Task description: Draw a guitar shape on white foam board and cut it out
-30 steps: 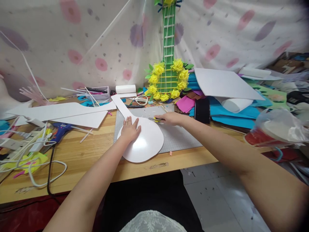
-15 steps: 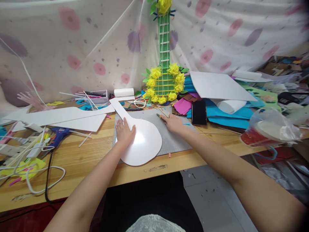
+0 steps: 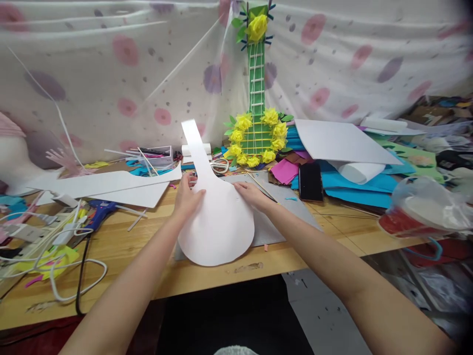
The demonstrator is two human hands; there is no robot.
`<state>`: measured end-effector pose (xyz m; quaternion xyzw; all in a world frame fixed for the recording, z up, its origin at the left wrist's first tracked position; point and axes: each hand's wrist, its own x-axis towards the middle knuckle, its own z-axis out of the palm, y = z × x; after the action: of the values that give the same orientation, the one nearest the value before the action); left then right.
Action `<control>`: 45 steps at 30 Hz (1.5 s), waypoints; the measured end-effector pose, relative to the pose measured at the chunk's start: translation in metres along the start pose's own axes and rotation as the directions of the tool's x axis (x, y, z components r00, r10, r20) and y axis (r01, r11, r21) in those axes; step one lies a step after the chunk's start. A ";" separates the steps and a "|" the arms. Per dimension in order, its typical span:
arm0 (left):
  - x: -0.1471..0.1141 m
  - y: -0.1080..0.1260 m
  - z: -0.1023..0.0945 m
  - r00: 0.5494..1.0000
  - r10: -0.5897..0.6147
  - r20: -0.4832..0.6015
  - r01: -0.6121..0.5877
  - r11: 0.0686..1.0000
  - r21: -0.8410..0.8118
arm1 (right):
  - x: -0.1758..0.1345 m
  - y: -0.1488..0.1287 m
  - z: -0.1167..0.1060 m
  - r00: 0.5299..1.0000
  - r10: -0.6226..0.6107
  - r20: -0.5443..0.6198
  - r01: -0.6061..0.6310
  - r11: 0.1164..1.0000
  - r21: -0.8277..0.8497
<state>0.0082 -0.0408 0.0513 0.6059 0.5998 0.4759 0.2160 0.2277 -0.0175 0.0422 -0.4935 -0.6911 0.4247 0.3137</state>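
Observation:
A white guitar-shaped board cutout (image 3: 218, 222) is tilted up, its narrow neck raised and its round end low over the front edge of the grey cutting mat (image 3: 291, 217). My left hand (image 3: 188, 197) grips its left edge, thumb on the face and fingers partly behind. At the upper right edge of the round part, my right hand (image 3: 251, 195) is closed on the board, fingers pinched together. Beyond it a green guitar model (image 3: 256, 93) with yellow paper flowers leans upright against the curtain.
A blue glue gun (image 3: 99, 213) and tangled white cables (image 3: 55, 276) lie at left, by white board offcuts (image 3: 111, 187). A black phone (image 3: 310, 182), blue sheets (image 3: 354, 190) and a bagged red cup (image 3: 402, 222) are at right. Scissors (image 3: 220, 166) lie behind the cutout.
The cutout has gone from lying flat to tilted up, neck end raised. My right hand has let go of the slim dark tool on the mat and moved left onto the board's edge.

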 end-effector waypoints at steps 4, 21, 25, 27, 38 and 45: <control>0.022 0.024 -0.026 0.993 0.122 -0.001 -0.118 0.961 -0.249 | 0.002 -0.018 -0.007 0.999 -0.023 -0.023 0.030 0.930 0.366; 0.032 0.069 -0.075 0.955 -0.068 0.287 0.244 0.730 -0.638 | -0.005 -0.045 -0.022 0.998 -0.025 0.058 -0.004 0.895 0.446; 0.037 0.071 -0.079 0.940 -0.110 0.322 0.302 0.705 -0.641 | -0.015 -0.047 -0.027 0.988 -0.094 0.121 0.030 0.894 0.447; 0.039 0.069 -0.080 0.937 -0.104 0.333 0.302 0.719 -0.626 | -0.017 -0.045 -0.027 0.983 -0.136 0.120 0.074 0.904 0.421; 0.036 0.069 -0.087 0.901 -0.228 0.368 0.399 0.769 -0.499 | -0.013 -0.040 -0.022 0.997 -0.065 0.043 0.027 0.806 0.591; 0.025 0.054 -0.089 0.886 -0.168 0.431 0.351 0.851 -0.390 | -0.011 -0.038 -0.017 0.999 0.033 0.044 -0.053 0.762 0.645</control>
<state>-0.0426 -0.0552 0.1449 0.5299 0.4945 0.4421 0.5284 0.2298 -0.0290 0.0835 -0.3649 -0.4958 0.6509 0.4443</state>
